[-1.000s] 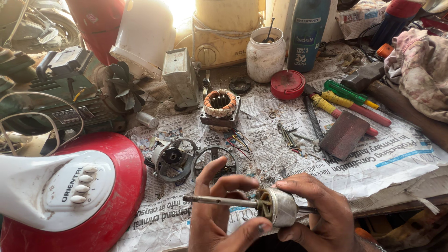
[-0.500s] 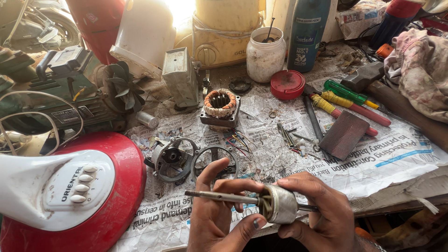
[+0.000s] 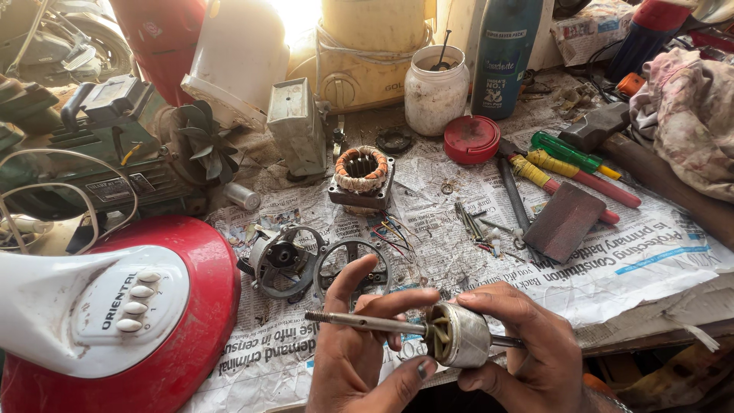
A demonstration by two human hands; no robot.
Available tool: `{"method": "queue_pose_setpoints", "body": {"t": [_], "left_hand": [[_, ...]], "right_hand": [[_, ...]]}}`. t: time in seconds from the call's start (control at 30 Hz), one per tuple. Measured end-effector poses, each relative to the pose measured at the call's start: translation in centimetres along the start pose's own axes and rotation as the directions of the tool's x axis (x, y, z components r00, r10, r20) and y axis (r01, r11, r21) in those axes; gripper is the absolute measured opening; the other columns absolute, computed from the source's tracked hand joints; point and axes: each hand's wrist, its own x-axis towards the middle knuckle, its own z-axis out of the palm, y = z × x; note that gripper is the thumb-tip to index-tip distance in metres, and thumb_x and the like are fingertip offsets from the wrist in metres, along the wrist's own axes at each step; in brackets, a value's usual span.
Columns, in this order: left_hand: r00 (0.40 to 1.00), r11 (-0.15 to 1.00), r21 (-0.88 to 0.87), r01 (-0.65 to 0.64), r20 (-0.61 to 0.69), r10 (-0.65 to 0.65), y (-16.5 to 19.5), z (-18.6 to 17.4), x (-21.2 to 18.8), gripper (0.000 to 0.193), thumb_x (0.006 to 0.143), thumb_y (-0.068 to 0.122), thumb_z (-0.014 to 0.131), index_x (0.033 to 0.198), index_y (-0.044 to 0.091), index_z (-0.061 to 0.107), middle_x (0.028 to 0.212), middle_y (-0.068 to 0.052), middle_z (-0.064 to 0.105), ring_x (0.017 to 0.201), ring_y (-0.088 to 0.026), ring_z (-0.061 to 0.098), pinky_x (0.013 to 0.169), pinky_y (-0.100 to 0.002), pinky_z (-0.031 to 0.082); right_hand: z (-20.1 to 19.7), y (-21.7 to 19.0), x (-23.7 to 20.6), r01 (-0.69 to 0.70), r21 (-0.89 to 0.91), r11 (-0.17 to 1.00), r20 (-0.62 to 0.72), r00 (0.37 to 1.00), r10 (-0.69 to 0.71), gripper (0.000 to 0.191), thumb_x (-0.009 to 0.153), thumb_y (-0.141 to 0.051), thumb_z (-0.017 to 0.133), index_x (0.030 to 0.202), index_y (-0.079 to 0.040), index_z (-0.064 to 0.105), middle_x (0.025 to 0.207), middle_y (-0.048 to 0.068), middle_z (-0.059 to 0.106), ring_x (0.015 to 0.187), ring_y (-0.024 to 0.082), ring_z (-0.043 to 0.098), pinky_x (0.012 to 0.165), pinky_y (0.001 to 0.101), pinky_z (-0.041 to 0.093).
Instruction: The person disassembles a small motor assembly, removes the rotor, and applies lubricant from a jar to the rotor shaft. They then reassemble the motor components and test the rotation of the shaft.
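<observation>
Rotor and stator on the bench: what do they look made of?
Rotor, held in both hands: bare grey metal drum, dull sheen, probably aluminium or steel; its shaft looks like steel, threaded at the tip. Stator: dark metal block, likely steel, with windings wrapped in orange and whitish tape; the wire itself is hidden.
</observation>
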Motion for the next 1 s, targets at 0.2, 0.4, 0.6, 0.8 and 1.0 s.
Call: {"method": "queue_pose_setpoints", "body": {"t": [0.2,0.4,0.6,0.8,1.0], "left_hand": [[0.998,0.987,0.162,-0.013,-0.053,0.022,-0.09,0.18,0.06,0.106,0.074,0.011,0.091,0.156,0.001,0.025,0.12,-0.022,0.076,0.096,-0.016,0.063,0.089,-0.032,0.044],[0.999,0.998,-0.056,0.03,-0.019,-0.031,0.06,0.06,-0.18,0.104,0.077,0.015,0.088,0.157,0.001,0.024,0.133,-0.018,0.075,0.105,-0.014,0.06,0.093,-0.032,0.042],[1.0,0.998,0.066,-0.001,-0.021,0.003,-0.19,0.2,0.04,0.106,0.075,0.01,0.09,0.156,0.001,0.022,0.126,-0.02,0.075,0.112,-0.02,0.065,0.095,-0.035,0.043],[0.999,0.999,-0.026,-0.037,0.004,0.037,-0.07,0.31,-0.25,0.11,0.073,0.011,0.09,0.158,0.0,0.02,0.132,-0.017,0.072,0.117,-0.017,0.061,0.107,-0.036,0.04],[1.0,1.0,-0.004,-0.013,-0.009,0.013,-0.1,0.45,0.15,0.105,0.077,0.011,0.092,0.157,0.003,0.024,0.125,-0.021,0.075,0.117,-0.023,0.065,0.105,-0.039,0.042]], "right_hand": [[-0.17,-0.12,-0.01,0.021,-0.092,0.996,0.02,1.0,-0.019,0.068,0.079,-0.026,0.088,0.133,0.004,0.061,0.118,0.019,0.074,0.113,0.026,0.073,0.099,0.0374,0.057],[-0.14,-0.19,0.18,0.015,-0.067,0.998,0.014,1.0,-0.015,0.067,0.08,-0.026,0.088,0.133,0.004,0.061,0.117,0.02,0.074,0.112,0.026,0.073,0.098,0.0373,0.056],[-0.18,-0.18,0.22,0.033,-0.086,0.996,0.03,0.999,-0.03,0.067,0.081,-0.027,0.088,0.134,0.004,0.061,0.117,0.019,0.074,0.111,0.026,0.074,0.097,0.0367,0.057],[-0.13,-0.04,0.17,0.047,-0.058,0.997,0.027,0.999,-0.045,0.067,0.081,-0.026,0.088,0.134,0.005,0.06,0.118,0.02,0.073,0.112,0.027,0.072,0.099,0.038,0.056],[-0.28,-0.17,0.25,0.055,-0.097,0.994,0.044,0.998,-0.051,0.068,0.081,-0.029,0.088,0.134,0.004,0.06,0.118,0.02,0.074,0.112,0.027,0.074,0.098,0.0386,0.058]]}}
